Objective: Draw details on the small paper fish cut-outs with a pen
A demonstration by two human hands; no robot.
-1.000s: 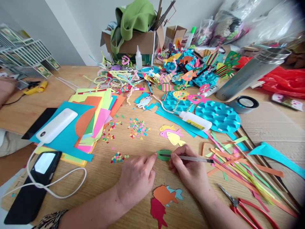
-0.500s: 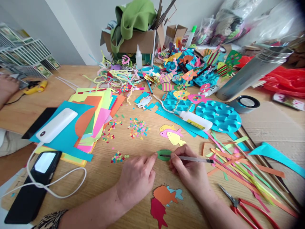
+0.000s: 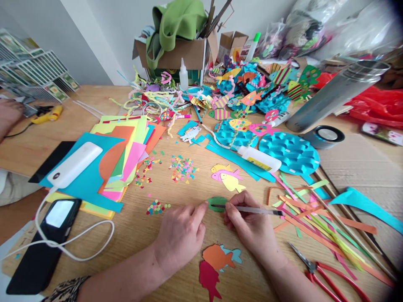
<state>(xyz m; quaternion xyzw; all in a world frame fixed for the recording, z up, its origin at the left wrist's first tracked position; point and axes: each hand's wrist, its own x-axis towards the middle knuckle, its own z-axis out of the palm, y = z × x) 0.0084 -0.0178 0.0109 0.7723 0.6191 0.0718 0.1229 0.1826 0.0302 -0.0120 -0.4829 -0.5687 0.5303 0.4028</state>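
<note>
A small green paper fish (image 3: 217, 204) lies flat on the wooden table between my two hands. My left hand (image 3: 181, 230) has its index fingertip pressed on the fish's left end, the other fingers curled under. My right hand (image 3: 248, 222) is closed round a slim pen (image 3: 258, 209), whose dark tip rests on the green paper. Nearer me lie cut paper fish: an orange fish (image 3: 217, 256), a red fish (image 3: 209, 280) and a light blue one (image 3: 235, 255) partly under the orange. Beyond my hands are a yellow fish (image 3: 232, 183) and a pink fish (image 3: 224, 174), overlapping.
Paper confetti (image 3: 184, 167) lies in small piles. Coloured sheets (image 3: 126, 147), a power bank (image 3: 77, 163) and a phone (image 3: 47, 247) are on the left. A glue bottle (image 3: 260, 159), paper strips (image 3: 317, 214) and red-handled pliers (image 3: 317, 268) sit right. A person's hand (image 3: 11, 115) shows far left.
</note>
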